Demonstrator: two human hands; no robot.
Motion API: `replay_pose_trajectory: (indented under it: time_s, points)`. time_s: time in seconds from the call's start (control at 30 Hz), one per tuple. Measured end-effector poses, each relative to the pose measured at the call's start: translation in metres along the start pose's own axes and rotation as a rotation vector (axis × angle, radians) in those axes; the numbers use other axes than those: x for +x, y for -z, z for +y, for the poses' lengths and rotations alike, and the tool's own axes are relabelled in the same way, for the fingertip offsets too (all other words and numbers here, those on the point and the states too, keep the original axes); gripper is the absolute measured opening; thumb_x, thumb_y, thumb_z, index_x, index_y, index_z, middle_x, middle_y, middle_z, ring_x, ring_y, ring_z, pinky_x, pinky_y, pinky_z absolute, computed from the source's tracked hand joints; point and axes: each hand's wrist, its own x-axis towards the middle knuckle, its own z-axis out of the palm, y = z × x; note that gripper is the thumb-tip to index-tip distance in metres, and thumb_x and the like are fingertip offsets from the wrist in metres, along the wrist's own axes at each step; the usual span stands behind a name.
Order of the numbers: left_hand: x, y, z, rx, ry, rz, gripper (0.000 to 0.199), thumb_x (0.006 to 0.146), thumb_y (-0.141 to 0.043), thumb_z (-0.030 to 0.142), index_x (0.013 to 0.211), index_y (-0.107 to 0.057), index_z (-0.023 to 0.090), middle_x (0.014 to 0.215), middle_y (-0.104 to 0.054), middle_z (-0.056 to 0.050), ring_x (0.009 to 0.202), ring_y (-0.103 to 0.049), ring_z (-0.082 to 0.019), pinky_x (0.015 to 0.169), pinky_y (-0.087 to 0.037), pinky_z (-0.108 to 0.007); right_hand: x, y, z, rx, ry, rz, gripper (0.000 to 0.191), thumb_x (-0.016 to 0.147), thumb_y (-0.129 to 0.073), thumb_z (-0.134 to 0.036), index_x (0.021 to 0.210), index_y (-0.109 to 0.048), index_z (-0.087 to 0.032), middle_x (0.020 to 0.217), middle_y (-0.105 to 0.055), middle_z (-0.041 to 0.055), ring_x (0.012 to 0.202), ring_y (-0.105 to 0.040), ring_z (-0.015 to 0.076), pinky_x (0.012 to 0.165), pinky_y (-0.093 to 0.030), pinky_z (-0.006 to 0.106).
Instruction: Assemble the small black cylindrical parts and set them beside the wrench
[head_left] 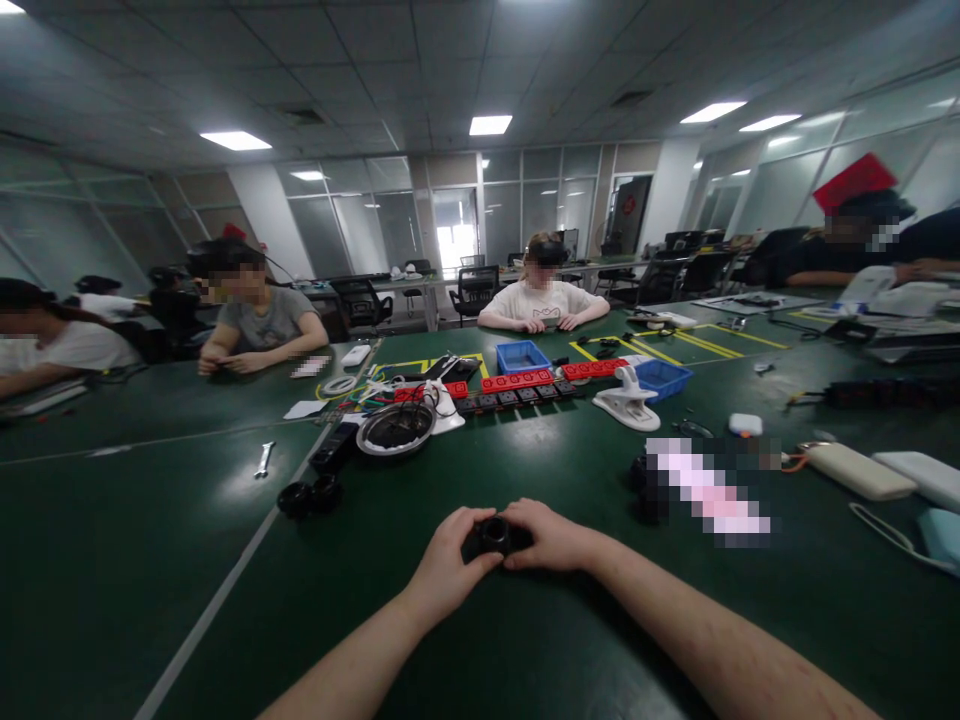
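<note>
Both my hands are wrapped round a small black part with a round opening [495,534], low in the middle of the head view. My left hand [451,560] closes on its left side, fingers at the back and thumb in front. From the right, my right hand [551,537] grips the same part. Its exact kind does not show, since my fingers cover much of it. Green tabletop [420,660] lies beneath my hands. Further left sit black round parts [309,494], and a wrench [264,460] rests beyond them.
A round metal tray [396,430], red socket strips [517,381], a white clip stand [628,402] and blue bins [523,356] stand ahead. Power banks [861,470] lie at right. One person [544,290] sits opposite, another [262,315] at left.
</note>
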Motion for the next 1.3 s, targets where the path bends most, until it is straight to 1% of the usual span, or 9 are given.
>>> replay_pose_trajectory:
  time_s: [0.13, 0.33, 0.47, 0.6, 0.8, 0.9, 1.0, 1.17, 1.3]
  points:
    - [-0.001, -0.004, 0.003, 0.058, 0.059, 0.031, 0.036, 0.067, -0.063, 0.024, 0.102, -0.054, 0.022, 0.097, -0.057, -0.004, 0.093, -0.053, -0.022, 0.082, -0.042, -0.037, 0.003, -0.003, -0.001, -0.001, -0.062, 0.038, 0.035, 0.063, -0.066, -0.042, 0.083, -0.057, -0.016, 0.078, -0.057, 0.0015, 0.07, -0.05, 0.015, 0.061, -0.036, 0.024]
    - [0.0, -0.008, 0.001, 0.1, 0.091, 0.083, 0.035, 0.068, -0.062, 0.022, 0.101, -0.054, 0.021, 0.095, -0.056, -0.004, 0.091, -0.052, -0.022, 0.081, -0.042, -0.038, 0.003, -0.011, -0.019, -0.191, -0.142, 0.149, 0.047, 0.061, -0.062, -0.051, 0.089, -0.055, -0.013, 0.083, -0.058, 0.0076, 0.075, -0.051, 0.0211, 0.067, -0.037, 0.032]
    - [0.003, -0.003, -0.003, 0.023, 0.014, 0.003, 0.038, 0.071, -0.059, 0.019, 0.107, -0.052, 0.024, 0.102, -0.055, -0.004, 0.096, -0.05, -0.021, 0.084, -0.041, -0.036, 0.002, 0.001, -0.008, -0.043, -0.022, 0.031, 0.053, 0.06, -0.067, -0.044, 0.104, -0.053, -0.018, 0.093, -0.058, 0.0051, 0.084, -0.051, 0.0205, 0.073, -0.038, 0.031]
    - [0.003, -0.004, -0.004, 0.036, 0.004, 0.002, 0.039, 0.071, -0.059, 0.019, 0.108, -0.051, 0.024, 0.1, -0.055, -0.004, 0.092, -0.051, -0.02, 0.082, -0.042, -0.035, 0.005, 0.004, 0.005, 0.071, 0.007, -0.059, 0.03, 0.069, -0.062, -0.037, 0.09, -0.056, -0.017, 0.081, -0.058, 0.0013, 0.073, -0.052, 0.0147, 0.063, -0.038, 0.024]
    - [0.001, -0.011, -0.001, 0.129, 0.094, 0.131, 0.036, 0.069, -0.061, 0.019, 0.104, -0.053, 0.02, 0.091, -0.055, -0.004, 0.081, -0.052, -0.02, 0.075, -0.043, -0.036, 0.009, -0.017, -0.01, -0.2, -0.242, 0.153, 0.048, 0.061, -0.06, -0.058, 0.083, -0.052, -0.015, 0.076, -0.055, 0.0045, 0.068, -0.05, 0.0182, 0.059, -0.037, 0.028]
    - [0.002, -0.01, -0.002, 0.105, 0.049, 0.127, 0.036, 0.07, -0.059, 0.018, 0.105, -0.052, 0.02, 0.098, -0.056, -0.005, 0.092, -0.051, -0.021, 0.082, -0.041, -0.037, 0.006, -0.019, -0.017, -0.229, -0.216, 0.2, 0.053, 0.058, -0.064, -0.056, 0.091, -0.052, -0.015, 0.086, -0.053, 0.0067, 0.079, -0.05, 0.0212, 0.068, -0.039, 0.032]
    - [0.002, -0.004, -0.004, 0.052, -0.012, 0.028, 0.038, 0.073, -0.056, 0.017, 0.11, -0.05, 0.023, 0.106, -0.055, -0.005, 0.101, -0.049, -0.021, 0.088, -0.039, -0.038, 0.001, -0.012, -0.014, -0.106, -0.127, 0.169, 0.062, 0.056, -0.069, -0.049, 0.106, -0.049, -0.018, 0.096, -0.051, 0.0062, 0.087, -0.049, 0.0212, 0.075, -0.039, 0.033]
    - [0.0, 0.003, -0.004, 0.041, 0.001, -0.05, 0.042, 0.074, -0.056, 0.019, 0.114, -0.048, 0.025, 0.111, -0.053, -0.005, 0.104, -0.048, -0.02, 0.091, -0.037, -0.037, 0.0, -0.001, 0.002, 0.111, -0.049, 0.026, 0.028, 0.067, -0.066, -0.03, 0.09, -0.057, -0.017, 0.091, -0.053, 0.0025, 0.083, -0.05, 0.0155, 0.071, -0.04, 0.025]
    - [-0.001, -0.001, -0.003, 0.046, 0.033, 0.016, 0.039, 0.071, -0.059, 0.02, 0.109, -0.051, 0.023, 0.107, -0.055, -0.004, 0.101, -0.05, -0.021, 0.089, -0.04, -0.036, 0.004, -0.007, -0.003, -0.004, -0.152, 0.094, 0.032, 0.063, -0.067, -0.041, 0.077, -0.054, -0.016, 0.078, -0.054, 0.0013, 0.07, -0.049, 0.0144, 0.059, -0.036, 0.024]
